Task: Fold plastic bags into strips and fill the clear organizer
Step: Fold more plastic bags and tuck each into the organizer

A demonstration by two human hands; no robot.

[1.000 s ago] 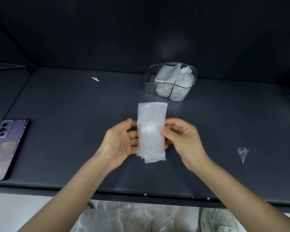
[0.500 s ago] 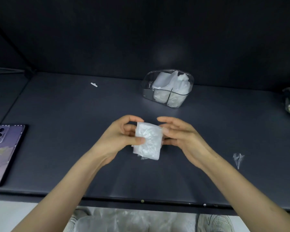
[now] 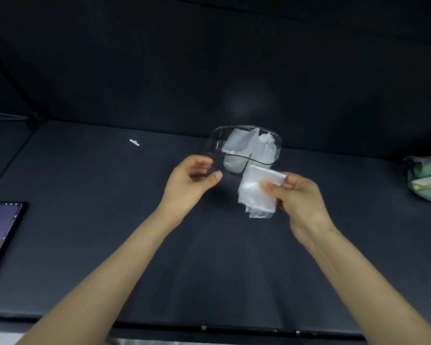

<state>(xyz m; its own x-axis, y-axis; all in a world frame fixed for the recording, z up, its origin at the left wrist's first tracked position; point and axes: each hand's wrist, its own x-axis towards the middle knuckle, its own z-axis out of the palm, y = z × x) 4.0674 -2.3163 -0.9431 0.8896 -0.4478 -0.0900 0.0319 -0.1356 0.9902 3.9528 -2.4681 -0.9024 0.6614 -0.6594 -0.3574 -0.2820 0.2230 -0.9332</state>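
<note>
Table [image 3: 85, 220]; one organizer [image 3: 214, 145]; one held bag [image 3: 255, 195]

Two bare hands and forearms of one person. Behind the left grip [image 3: 192, 178] and the right grip [image 3: 299, 195], the left forearm [image 3: 125, 265] and right forearm [image 3: 358, 270] are slim and uncovered down to the bottom edge of view. A short, plain thumbnail shows on each grip.

Open bench [image 3: 110, 245] runs front and centre between the forearms | clear organizer [image 3: 214, 143] stands at the back, folded bags [image 3: 259, 145] crowding its right side | left hand [image 3: 192, 180] and right hand [image 3: 301, 197] with folded bag [image 3: 258, 192] block its near side | phone [image 3: 0, 235] far left, crumpled bundle [image 3: 426, 180] far right, both well apart.
</note>
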